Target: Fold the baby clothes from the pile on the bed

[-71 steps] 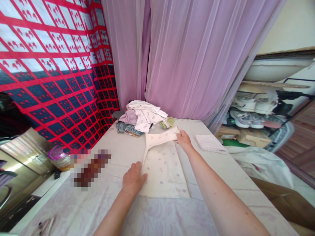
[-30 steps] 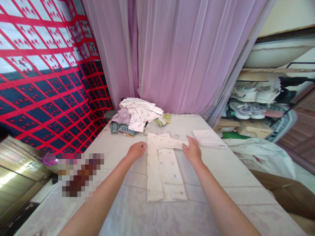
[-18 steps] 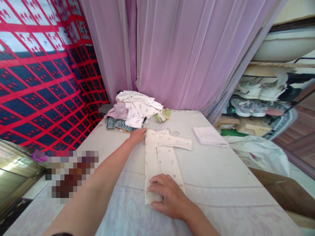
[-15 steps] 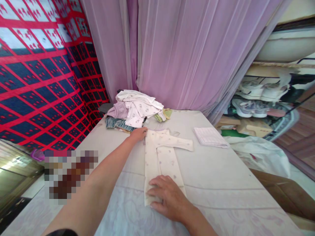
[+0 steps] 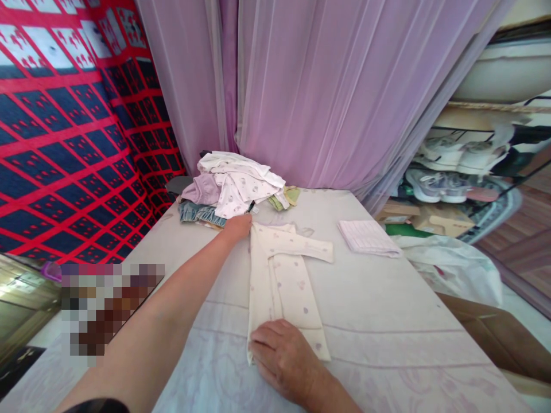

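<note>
Moved since a second ago: right grip, from the sleeve end down to the lower hem of the garment; left grip stays at the top left corner.

- Garment: cream, small printed motifs, folded lengthwise, one sleeve laid across to the right. It lies flat on the desk at frame centre.
- Right grip: released, palm down, fingers spread flat on the hem at lower centre.
- Left grip: touching the collar corner; whether it pinches the cloth I cannot tell.
- Pile of clothes: unfolded, upper centre, just beyond the left grip.
- Striped cloth: folded, right of the garment, apart from it.
- Curtain: lilac, behind the desk.
</note>
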The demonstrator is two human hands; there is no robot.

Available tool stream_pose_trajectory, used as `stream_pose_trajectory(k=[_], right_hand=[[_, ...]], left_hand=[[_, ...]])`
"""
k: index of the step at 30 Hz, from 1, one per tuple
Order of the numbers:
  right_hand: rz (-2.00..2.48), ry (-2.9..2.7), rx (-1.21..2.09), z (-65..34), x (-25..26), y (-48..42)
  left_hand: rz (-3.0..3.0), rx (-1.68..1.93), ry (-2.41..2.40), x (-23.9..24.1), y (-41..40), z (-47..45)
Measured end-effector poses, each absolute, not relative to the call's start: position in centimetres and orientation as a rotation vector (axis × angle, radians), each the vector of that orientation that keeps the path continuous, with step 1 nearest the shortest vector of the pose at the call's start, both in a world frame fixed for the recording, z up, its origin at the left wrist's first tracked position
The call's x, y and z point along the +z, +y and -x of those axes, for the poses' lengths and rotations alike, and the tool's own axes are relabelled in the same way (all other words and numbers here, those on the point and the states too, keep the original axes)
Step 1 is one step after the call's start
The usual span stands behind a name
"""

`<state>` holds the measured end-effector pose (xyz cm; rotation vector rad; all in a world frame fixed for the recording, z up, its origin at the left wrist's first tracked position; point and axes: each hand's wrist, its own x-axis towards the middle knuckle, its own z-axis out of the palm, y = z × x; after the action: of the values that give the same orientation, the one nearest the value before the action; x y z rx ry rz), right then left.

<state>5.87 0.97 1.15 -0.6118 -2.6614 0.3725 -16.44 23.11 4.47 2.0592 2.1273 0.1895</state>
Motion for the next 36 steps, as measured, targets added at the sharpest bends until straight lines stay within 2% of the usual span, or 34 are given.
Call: stream_pose_trajectory(k=[9, 16, 24, 27, 32, 36], right_hand=[[0.633, -2.580, 0.293, -5.1, -0.3, 0.4], [0.596, -2.567, 0.313, -4.9, -0.1, 0.5], [0.602, -2.466, 0.448, -5.8, 1.4, 1.3], [0.845, -2.294, 0.304, -8.8, 1.8, 5.2], [1.685, -1.896, -0.011, -14.4, 1.3, 14.0], [2.158, -1.828, 0.020, -15.3, 0.9, 17.7]], left_hand=[[-2.060, 0.308, 2.220, 3.7, 19.9, 15.2], [-2.266, 0.248, 1.936, 1.2, 15.2, 15.1], [-2.216, 0.283, 1.929, 1.7, 16.9, 14.5], [-2.203, 0.335, 1.937, 1.4, 17.6, 14.5], [-2.109, 0.448, 2.063, 1.2, 19.1, 16.3], [-2.083, 0.433, 2.094, 1.6, 21.0, 17.3]])
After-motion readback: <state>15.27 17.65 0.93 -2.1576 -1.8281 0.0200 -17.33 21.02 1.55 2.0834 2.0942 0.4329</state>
